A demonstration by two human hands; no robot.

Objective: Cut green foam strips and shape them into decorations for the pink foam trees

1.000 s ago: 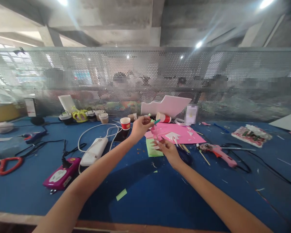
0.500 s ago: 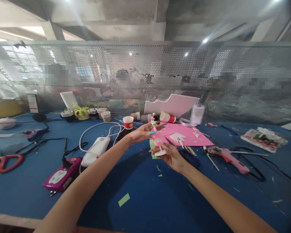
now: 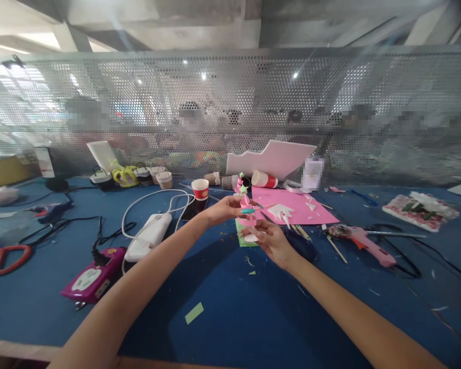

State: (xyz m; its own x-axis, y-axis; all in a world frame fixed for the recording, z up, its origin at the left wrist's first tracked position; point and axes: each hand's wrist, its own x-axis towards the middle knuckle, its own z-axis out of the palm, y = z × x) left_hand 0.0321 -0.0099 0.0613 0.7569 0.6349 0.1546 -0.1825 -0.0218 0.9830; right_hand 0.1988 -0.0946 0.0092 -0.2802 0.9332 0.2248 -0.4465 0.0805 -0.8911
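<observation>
Pink-coiled, green-starred paper ornament (image 3: 248, 222) seems light, crushable: left hand (image 3: 227, 209) pinches coils; right hand (image 3: 272, 240) holds likely sturdier white base (image 3: 250, 238).

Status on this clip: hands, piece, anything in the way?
Left hand at pink spiral. Right hand gripping its white base. Spiral upright. Nothing seen blocking; green paper close by.
</observation>
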